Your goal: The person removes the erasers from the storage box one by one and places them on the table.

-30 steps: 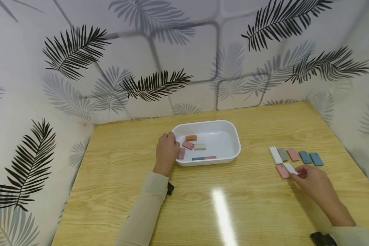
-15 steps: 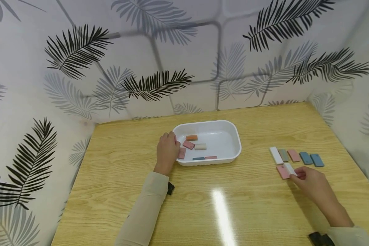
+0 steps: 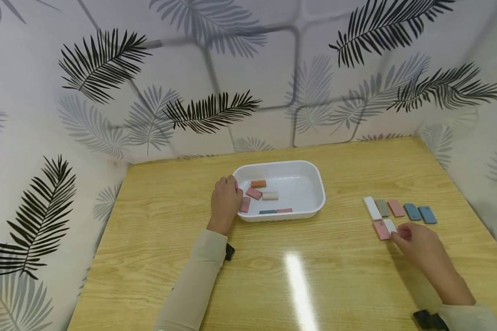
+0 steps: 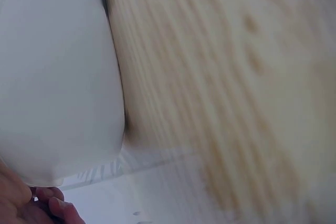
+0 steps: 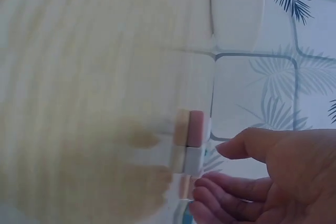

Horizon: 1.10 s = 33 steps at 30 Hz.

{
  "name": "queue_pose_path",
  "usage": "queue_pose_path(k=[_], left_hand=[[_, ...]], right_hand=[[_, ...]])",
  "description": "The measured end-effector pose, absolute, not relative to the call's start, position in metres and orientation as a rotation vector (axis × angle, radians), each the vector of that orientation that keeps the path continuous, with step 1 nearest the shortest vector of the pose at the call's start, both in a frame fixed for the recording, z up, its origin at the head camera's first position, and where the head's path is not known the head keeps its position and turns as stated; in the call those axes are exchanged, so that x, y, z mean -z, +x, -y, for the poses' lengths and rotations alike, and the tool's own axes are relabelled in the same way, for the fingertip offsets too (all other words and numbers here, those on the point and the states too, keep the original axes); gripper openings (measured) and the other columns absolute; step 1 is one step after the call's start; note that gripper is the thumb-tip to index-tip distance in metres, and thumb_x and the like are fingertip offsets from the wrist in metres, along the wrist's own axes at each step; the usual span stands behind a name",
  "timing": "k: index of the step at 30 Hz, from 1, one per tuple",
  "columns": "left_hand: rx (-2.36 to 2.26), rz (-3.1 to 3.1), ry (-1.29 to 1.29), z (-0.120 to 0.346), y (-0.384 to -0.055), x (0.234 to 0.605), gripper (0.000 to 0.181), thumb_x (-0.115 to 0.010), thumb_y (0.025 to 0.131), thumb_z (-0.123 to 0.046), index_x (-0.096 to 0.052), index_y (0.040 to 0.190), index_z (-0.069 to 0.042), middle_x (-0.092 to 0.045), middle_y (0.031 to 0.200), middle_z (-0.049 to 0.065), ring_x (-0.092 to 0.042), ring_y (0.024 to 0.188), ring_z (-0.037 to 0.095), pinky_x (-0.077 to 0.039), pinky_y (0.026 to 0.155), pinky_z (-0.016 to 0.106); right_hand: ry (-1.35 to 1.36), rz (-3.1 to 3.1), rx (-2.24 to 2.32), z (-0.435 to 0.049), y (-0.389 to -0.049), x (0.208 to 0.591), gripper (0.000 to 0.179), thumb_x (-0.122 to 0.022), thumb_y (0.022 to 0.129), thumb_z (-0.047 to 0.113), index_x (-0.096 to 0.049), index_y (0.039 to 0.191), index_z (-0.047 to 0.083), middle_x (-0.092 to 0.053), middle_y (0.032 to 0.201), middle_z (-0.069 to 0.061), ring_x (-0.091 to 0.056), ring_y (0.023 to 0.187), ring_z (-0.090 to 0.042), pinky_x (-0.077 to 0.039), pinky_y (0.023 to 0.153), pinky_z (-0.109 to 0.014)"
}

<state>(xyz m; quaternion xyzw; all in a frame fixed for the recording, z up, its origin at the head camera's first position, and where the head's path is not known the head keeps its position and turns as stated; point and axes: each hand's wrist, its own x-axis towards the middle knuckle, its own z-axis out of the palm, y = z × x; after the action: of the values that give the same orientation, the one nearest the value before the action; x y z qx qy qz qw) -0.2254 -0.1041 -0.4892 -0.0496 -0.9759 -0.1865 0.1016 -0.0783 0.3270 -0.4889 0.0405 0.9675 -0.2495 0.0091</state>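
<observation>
In the head view my left hand (image 3: 225, 204) grips the left rim of a white tray (image 3: 320, 188); the fingertips are partly hidden. In the tray lie an orange block (image 3: 258, 183), a cream block (image 3: 270, 196), a blue block (image 3: 267, 212) and several pink blocks (image 3: 254, 193). On the right, a small white block (image 3: 389, 225) lies on the table against a pink block (image 3: 381, 230). My right hand (image 3: 422, 246) is right at its edge. In the right wrist view, the thumb (image 5: 233, 148) and fingers stand apart beside the white block (image 5: 193, 160).
Behind the small white block, a row holds a longer white block (image 3: 372, 208), a grey-green block (image 3: 383, 208), a pink block (image 3: 395, 208) and two blue blocks (image 3: 427, 214). The wooden table (image 3: 157, 207) meets a leaf-patterned wall (image 3: 273, 69).
The small white block, tilted in my right fingers earlier, has come down left against the pink block, and the fingers have loosened from it. My left hand stays at the tray.
</observation>
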Motion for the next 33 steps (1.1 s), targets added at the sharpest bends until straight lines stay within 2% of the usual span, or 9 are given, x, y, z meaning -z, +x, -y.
queue_pose_path(k=[5, 13, 16, 24, 33], left_hand=[[0.544, 2.885, -0.135, 0.106, -0.227, 0.485, 0.011, -0.057, 0.088, -0.015, -0.05, 0.086, -0.006, -0.046, 0.079, 0.006, -0.043, 0.073, 0.021, -0.039, 0.062, 0.032], [0.554, 2.89, -0.115, 0.11, -0.228, 0.483, 0.011, -0.058, 0.088, -0.015, -0.051, 0.086, -0.006, -0.046, 0.079, 0.006, -0.043, 0.073, 0.021, -0.04, 0.062, 0.033], [0.549, 2.89, -0.12, 0.111, -0.229, 0.484, 0.012, -0.058, 0.088, -0.015, -0.05, 0.085, -0.006, -0.046, 0.079, 0.006, -0.043, 0.072, 0.021, -0.04, 0.062, 0.033], [0.555, 2.926, -0.103, 0.108, -0.227, 0.484, 0.013, -0.057, 0.089, -0.017, -0.05, 0.087, -0.007, -0.046, 0.08, 0.005, -0.044, 0.074, 0.02, -0.04, 0.063, 0.032], [0.482, 2.937, -0.122, 0.106, -0.228, 0.488, 0.013, -0.057, 0.09, -0.019, -0.05, 0.087, -0.008, -0.046, 0.082, 0.005, -0.045, 0.075, 0.02, -0.04, 0.064, 0.033]], right_hand=[[-0.094, -3.114, 0.854, -0.313, -0.093, 0.469, 0.032, -0.057, 0.089, 0.015, -0.059, 0.107, -0.012, -0.063, 0.09, -0.024, -0.06, 0.08, -0.037, -0.047, 0.063, -0.048], [-0.463, -3.002, 0.924, -0.26, -0.13, 0.439, 0.028, -0.057, 0.092, 0.02, -0.061, 0.112, -0.001, -0.064, 0.1, -0.013, -0.062, 0.087, -0.027, -0.049, 0.073, -0.046], [-0.582, -2.937, 0.969, -0.238, -0.147, 0.434, 0.025, -0.059, 0.091, 0.016, -0.062, 0.11, 0.0, -0.063, 0.103, -0.013, -0.062, 0.088, -0.025, -0.05, 0.075, -0.043], [-0.791, -2.796, 0.982, -0.189, -0.185, 0.444, 0.021, -0.061, 0.087, 0.006, -0.063, 0.106, -0.003, -0.064, 0.1, -0.014, -0.06, 0.089, -0.024, -0.048, 0.078, -0.041], [-0.86, -2.64, 0.942, -0.169, -0.2, 0.461, 0.021, -0.063, 0.086, 0.006, -0.063, 0.104, -0.004, -0.064, 0.097, -0.013, -0.058, 0.087, -0.02, -0.048, 0.077, -0.037]])
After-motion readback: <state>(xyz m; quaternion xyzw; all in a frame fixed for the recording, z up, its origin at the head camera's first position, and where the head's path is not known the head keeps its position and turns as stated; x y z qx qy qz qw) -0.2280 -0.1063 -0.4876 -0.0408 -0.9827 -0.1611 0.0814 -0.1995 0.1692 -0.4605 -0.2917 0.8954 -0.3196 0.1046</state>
